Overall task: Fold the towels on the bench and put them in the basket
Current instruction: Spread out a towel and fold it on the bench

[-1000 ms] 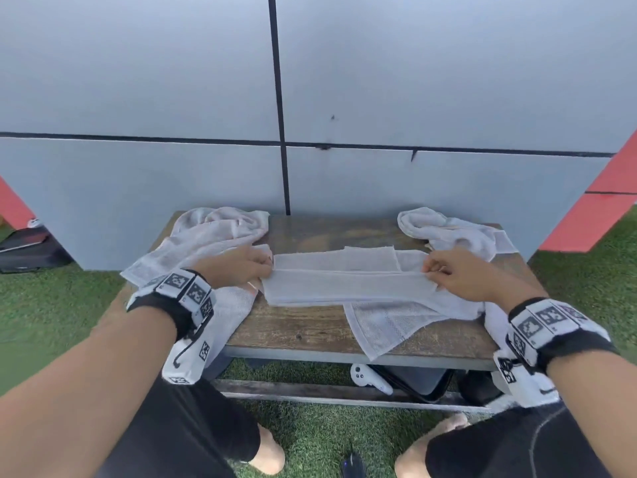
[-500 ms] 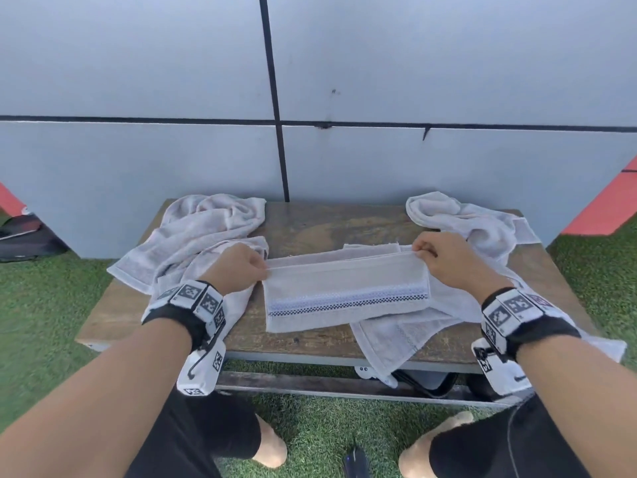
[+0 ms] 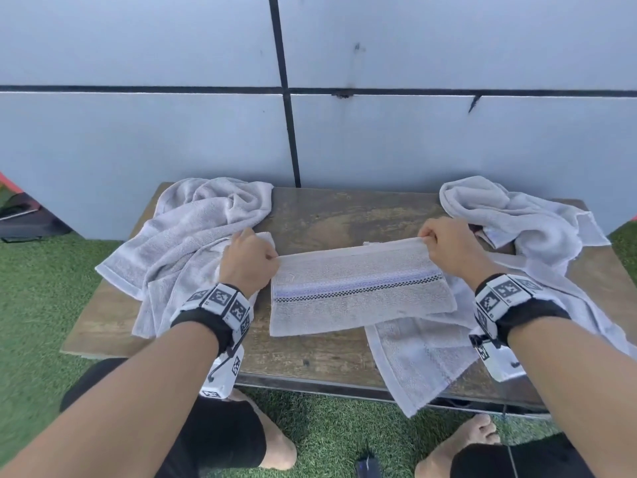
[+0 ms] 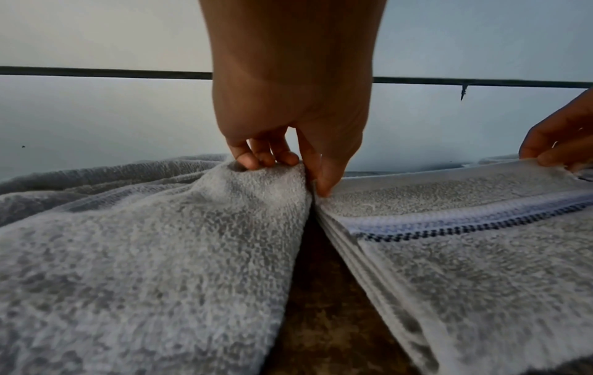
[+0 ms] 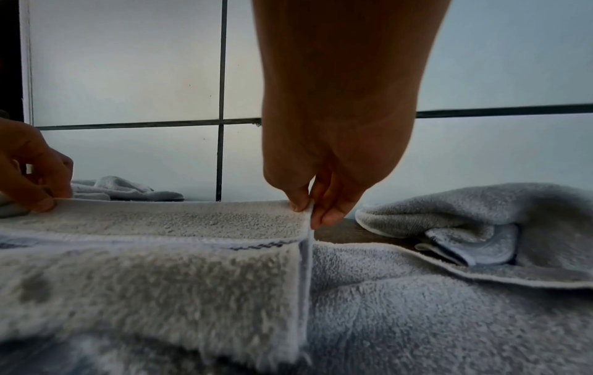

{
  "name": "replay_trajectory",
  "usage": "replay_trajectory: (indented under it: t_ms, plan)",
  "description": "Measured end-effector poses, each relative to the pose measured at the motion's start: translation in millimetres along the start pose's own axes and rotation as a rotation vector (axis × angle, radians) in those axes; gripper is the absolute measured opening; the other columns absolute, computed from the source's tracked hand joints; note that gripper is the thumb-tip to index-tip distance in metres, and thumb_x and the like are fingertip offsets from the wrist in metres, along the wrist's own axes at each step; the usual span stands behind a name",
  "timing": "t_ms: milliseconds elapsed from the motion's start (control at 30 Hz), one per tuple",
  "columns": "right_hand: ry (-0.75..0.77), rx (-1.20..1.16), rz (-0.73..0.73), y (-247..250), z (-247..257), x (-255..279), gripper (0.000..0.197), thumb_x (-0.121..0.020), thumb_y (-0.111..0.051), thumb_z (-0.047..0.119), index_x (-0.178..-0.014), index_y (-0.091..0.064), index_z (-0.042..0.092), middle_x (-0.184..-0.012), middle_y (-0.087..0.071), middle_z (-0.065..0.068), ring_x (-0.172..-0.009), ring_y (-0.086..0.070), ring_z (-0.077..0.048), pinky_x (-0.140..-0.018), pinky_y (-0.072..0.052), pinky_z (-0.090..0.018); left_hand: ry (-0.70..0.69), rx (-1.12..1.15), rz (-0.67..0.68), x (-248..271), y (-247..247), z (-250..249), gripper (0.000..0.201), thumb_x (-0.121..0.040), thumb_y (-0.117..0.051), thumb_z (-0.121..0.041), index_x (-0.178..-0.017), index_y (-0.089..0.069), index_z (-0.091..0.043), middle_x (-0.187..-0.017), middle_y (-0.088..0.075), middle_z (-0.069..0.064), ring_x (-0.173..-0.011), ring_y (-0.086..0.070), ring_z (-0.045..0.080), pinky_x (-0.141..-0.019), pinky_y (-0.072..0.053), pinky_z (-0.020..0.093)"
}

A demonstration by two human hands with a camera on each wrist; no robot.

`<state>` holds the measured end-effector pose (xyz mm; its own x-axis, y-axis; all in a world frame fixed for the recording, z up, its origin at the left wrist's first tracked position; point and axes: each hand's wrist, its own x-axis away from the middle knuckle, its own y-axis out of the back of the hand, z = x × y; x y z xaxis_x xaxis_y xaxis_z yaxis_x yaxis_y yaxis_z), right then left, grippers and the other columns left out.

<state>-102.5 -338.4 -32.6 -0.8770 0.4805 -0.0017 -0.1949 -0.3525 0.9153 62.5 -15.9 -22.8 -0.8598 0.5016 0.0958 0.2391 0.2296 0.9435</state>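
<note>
Since a second ago, both grips have carried the striped towel's (image 3: 358, 291) far edge nearer the wall: left hand (image 3: 249, 261) and right hand (image 3: 444, 246) pinch its corners, towel between them on the surface (image 3: 344, 215).

Both forearms reach forward, wrists banded with marker cuffs. Left hand (image 3: 249, 260) knuckles up, fingers (image 4: 256, 158) curled under, thumb and forefinger pinched together. Right hand (image 3: 444, 248) likewise knuckles up, thumb and fingertips (image 5: 332, 215) pinched. Hands well apart, level.
</note>
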Motion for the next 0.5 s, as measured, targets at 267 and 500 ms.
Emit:
replay_trajectory:
  t_ms: [267, 500]
  plan:
    - [-0.036, 0.002, 0.049, -19.0, -13.4, -10.1, 0.013, -0.091, -0.061, 0.011, -0.099, -0.071, 0.013, -0.102, -0.069, -0.01, -0.097, -0.063, -0.031, -0.09, -0.05, -0.04, 0.002, -0.057, 0.041, -16.3, -7.8, -1.5, 0.012, -0.084, -0.068, -0.029, -0.082, -0.08, -0.027, -0.096, -0.057, 0.002, -0.114, -0.048, 0.031, -0.094, -0.047, 0.045]
    - [-0.036, 0.034, 0.056, -10.2, -12.2, -8.9, 0.006, -0.088, -0.069, 0.02, -0.086, -0.074, 0.017, -0.089, -0.069, -0.002, -0.087, -0.063, -0.022, -0.082, -0.052, -0.036, -0.027, -0.112, 0.083, -20.4, -5.9, -1.1, 0.006, -0.083, -0.069, -0.03, -0.084, -0.074, -0.026, -0.104, -0.059, 0.003, -0.115, -0.048, 0.028, -0.096, -0.046, 0.045]
